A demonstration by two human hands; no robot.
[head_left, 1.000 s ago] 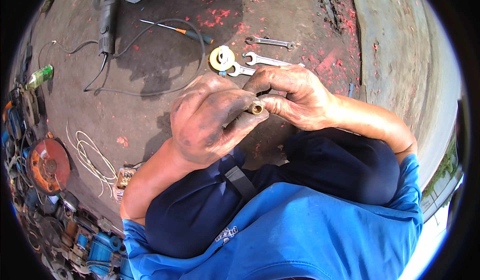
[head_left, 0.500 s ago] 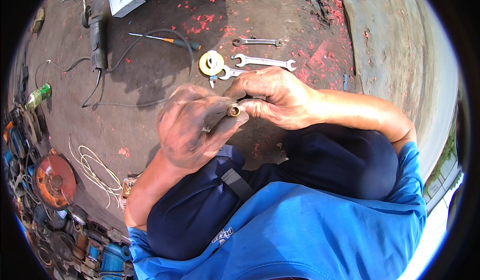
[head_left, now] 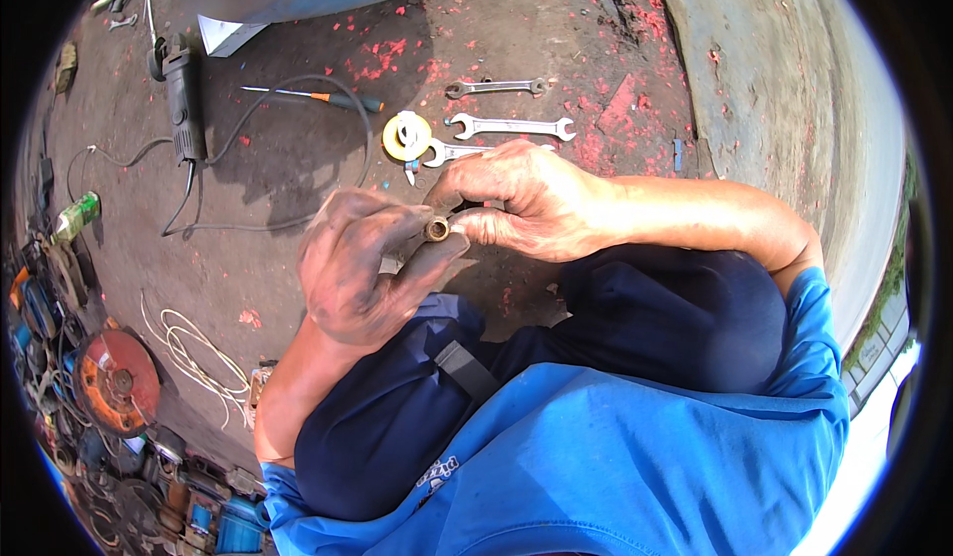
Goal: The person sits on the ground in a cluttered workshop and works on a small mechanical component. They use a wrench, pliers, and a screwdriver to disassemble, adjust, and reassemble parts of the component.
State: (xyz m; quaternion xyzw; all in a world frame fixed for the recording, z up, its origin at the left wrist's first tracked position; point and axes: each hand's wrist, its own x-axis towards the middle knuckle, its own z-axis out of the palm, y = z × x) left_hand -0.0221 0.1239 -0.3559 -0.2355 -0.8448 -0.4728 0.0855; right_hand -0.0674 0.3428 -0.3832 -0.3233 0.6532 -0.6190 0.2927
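A small brass fitting (head_left: 437, 228), hollow with a round open end, is held up in front of my knees. My left hand (head_left: 357, 268) pinches it between thumb and forefinger, the fingers dark with grime. From the other side my right hand (head_left: 531, 204) closes thumb and forefinger at the fitting's edge; its fingertips are partly hidden behind it. Just beyond the hands lie a roll of yellow and white tape (head_left: 407, 136), a small blue-and-white piece (head_left: 411, 171) and an open-end wrench (head_left: 452, 152), partly covered by my right hand.
Two more wrenches (head_left: 511, 127) and a screwdriver (head_left: 342, 100) lie farther out. An angle grinder (head_left: 182, 104) with its looping cord rests left. Pale wire (head_left: 194, 357), a red-orange disc (head_left: 119, 382) and piled tools and parts fill the lower left. Red flakes dot the ground.
Both hands and the brass fitting have shifted slightly left and down in view, and the fitting's open end is tilted a little differently. The ground things have slid slightly left as the view moved.
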